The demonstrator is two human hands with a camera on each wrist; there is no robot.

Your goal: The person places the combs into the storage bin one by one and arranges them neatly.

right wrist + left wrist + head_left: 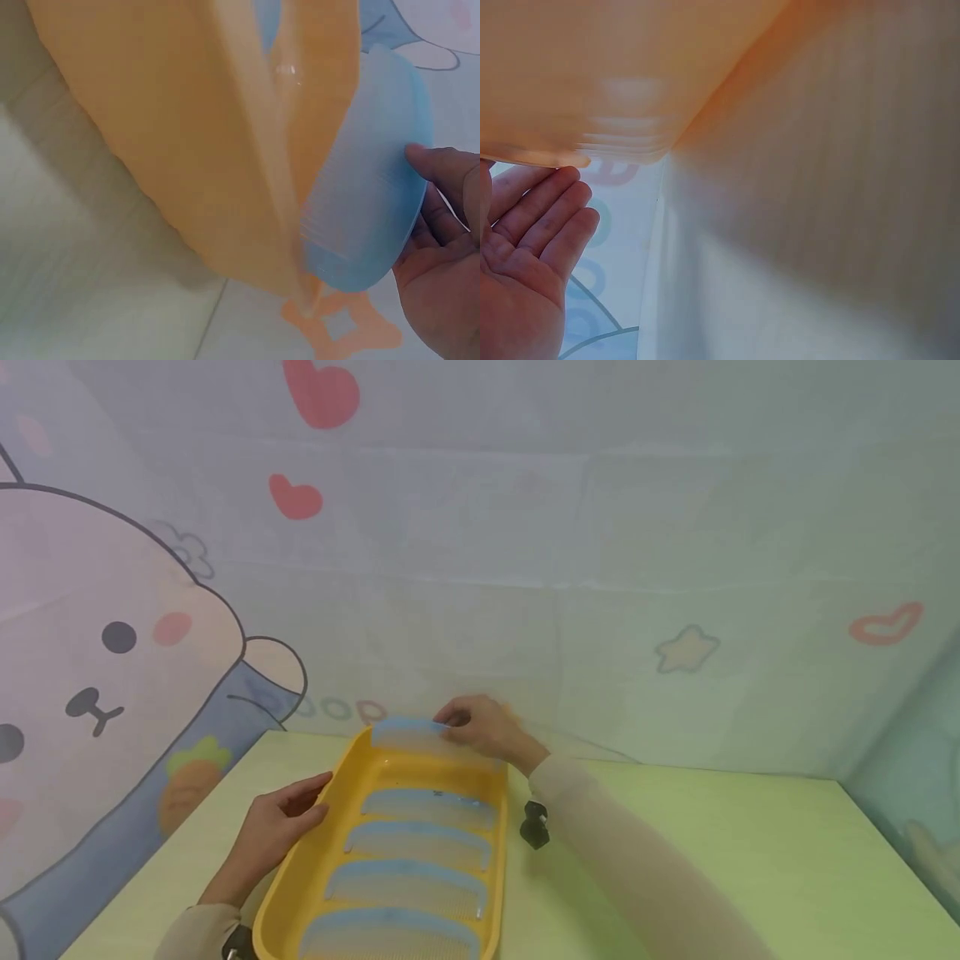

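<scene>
My right hand [487,727] pinches a pale blue comb [371,172] by its spine, thumb on one face and fingers behind. That comb stands at the far end of a yellow tray [318,852], teeth toward the tray, partly above its rim. Inside the tray, several similar blue combs [408,881] lie in a row across its width, spines toward the far end. At the tray's left rim is my left hand [277,827], its fingers fairly straight [540,217] and the fingertips against the rim.
The tray stands on a light green-yellow table [675,852], near the left. Behind the table hangs a pale backdrop [480,543] printed with hearts, a star and a cartoon animal. Each wrist wears a small black device [535,825].
</scene>
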